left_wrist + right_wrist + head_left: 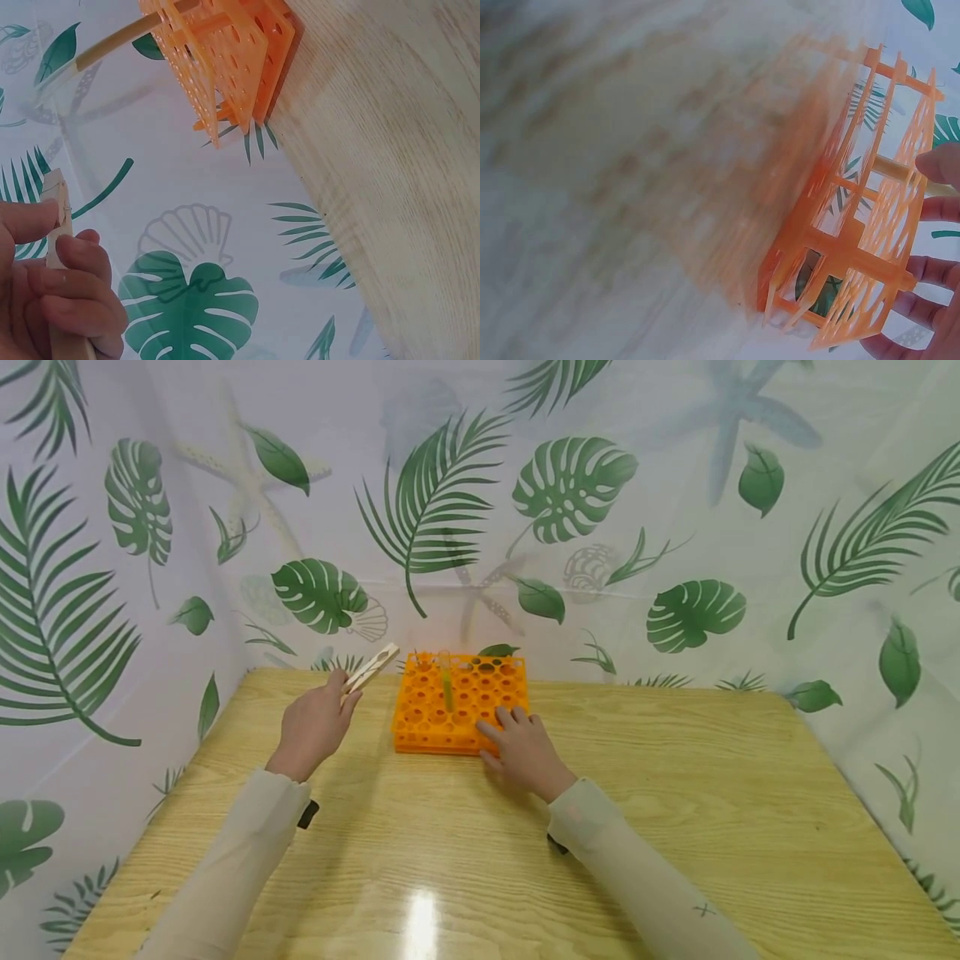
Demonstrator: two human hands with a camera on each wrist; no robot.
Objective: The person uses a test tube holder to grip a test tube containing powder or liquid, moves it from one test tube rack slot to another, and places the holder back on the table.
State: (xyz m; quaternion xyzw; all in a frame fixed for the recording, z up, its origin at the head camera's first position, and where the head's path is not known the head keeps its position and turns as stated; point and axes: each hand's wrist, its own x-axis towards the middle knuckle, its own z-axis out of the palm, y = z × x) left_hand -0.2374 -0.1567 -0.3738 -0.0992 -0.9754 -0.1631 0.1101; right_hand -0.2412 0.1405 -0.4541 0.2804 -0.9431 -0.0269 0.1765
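Observation:
In the head view my left hand (311, 731) grips a wooden test tube clamp (370, 667), its tip angled up and right, beside the orange test tube rack (405, 731). The left wrist view shows the fingers (79, 300) wrapped round the clamp's handle, with the thumb along its side. One test tube (448, 689) with yellow-green liquid stands upright in the rack, its clear top above the holes. My right hand (528, 752) lies at the rack's front right corner, fingers spread over the top plate. In the right wrist view its fingertips (935, 163) are right at that plate.
The rack stands toward the far side of a wooden table (675, 793). Behind it hangs a white curtain (465, 527) printed with green leaves and starfish. Both forearms, in light sleeves (637, 868), reach in from the near edge.

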